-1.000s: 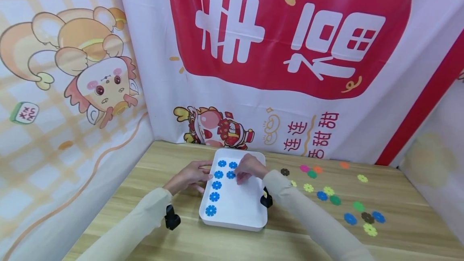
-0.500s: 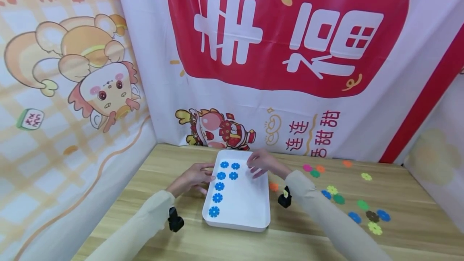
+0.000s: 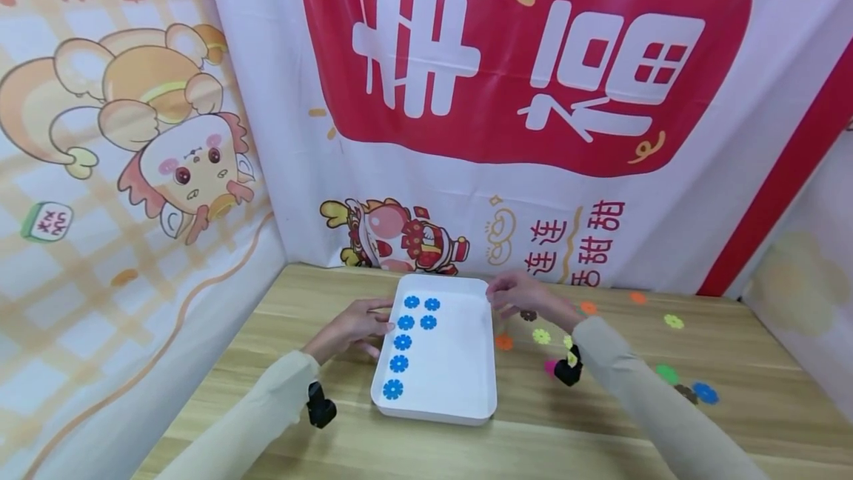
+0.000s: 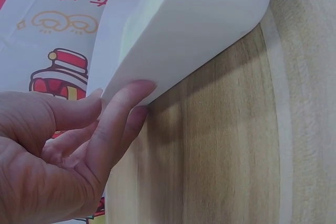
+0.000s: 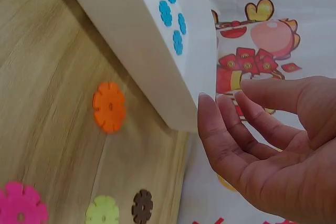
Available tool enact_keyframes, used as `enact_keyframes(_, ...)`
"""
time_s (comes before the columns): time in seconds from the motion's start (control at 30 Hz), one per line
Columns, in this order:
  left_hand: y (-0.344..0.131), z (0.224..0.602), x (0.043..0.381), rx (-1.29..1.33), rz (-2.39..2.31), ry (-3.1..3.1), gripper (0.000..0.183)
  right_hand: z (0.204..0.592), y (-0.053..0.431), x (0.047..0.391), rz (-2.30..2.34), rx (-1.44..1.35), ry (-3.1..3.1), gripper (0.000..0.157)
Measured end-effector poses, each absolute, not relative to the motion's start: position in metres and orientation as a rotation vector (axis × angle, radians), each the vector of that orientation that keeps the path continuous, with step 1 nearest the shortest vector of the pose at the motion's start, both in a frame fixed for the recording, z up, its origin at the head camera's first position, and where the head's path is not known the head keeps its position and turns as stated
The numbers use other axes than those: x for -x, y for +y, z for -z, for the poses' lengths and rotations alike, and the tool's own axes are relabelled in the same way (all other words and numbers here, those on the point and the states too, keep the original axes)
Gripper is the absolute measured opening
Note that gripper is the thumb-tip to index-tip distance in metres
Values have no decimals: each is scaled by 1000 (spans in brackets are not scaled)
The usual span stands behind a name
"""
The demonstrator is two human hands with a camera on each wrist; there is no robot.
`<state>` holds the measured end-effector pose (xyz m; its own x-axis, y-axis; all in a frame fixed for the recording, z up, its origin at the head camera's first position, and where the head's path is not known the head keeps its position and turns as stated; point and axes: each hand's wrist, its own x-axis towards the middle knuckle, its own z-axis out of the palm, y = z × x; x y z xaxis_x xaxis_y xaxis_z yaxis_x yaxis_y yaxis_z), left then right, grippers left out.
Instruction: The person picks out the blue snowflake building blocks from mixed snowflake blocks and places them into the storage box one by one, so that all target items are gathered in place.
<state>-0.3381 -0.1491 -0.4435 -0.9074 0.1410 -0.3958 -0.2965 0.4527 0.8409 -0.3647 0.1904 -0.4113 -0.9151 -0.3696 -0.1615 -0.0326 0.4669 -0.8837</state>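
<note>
A white tray (image 3: 453, 376) stands on the wooden table. Inside it, blue flower-shaped discs (image 3: 402, 342) form a full left column, with two more beside its far end. My left hand (image 3: 353, 326) holds the tray's left side; the left wrist view shows the thumb at the rim and fingers against the outer wall (image 4: 178, 35). By the far right corner is my right hand (image 3: 523, 295), its fingers loosely bent. Nothing shows between the thumb and fingers of that hand (image 5: 278, 150) in the right wrist view.
Right of the tray lie an orange disc (image 5: 109, 107), a pink disc (image 5: 21, 205), a brown disc (image 5: 142, 206) and a yellow disc (image 5: 103, 212). Farther right are more loose discs, among them a blue one (image 3: 705, 392). A printed cloth (image 3: 506, 124) hangs behind the table.
My right hand has let go of a blue disc in the second column and moved right, out over the tray's far right edge. My left hand has stayed on the tray.
</note>
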Motion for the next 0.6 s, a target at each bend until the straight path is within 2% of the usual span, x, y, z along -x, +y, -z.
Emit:
enact_keyframes(0.4, -151, 446, 338, 141, -1458, 2293, 60, 413, 232, 361, 1438, 306, 2352, 28)
enact_keyframes(0.6, -153, 449, 338, 134, -1461, 2296, 60, 420, 259, 355, 1431, 373, 2313, 32)
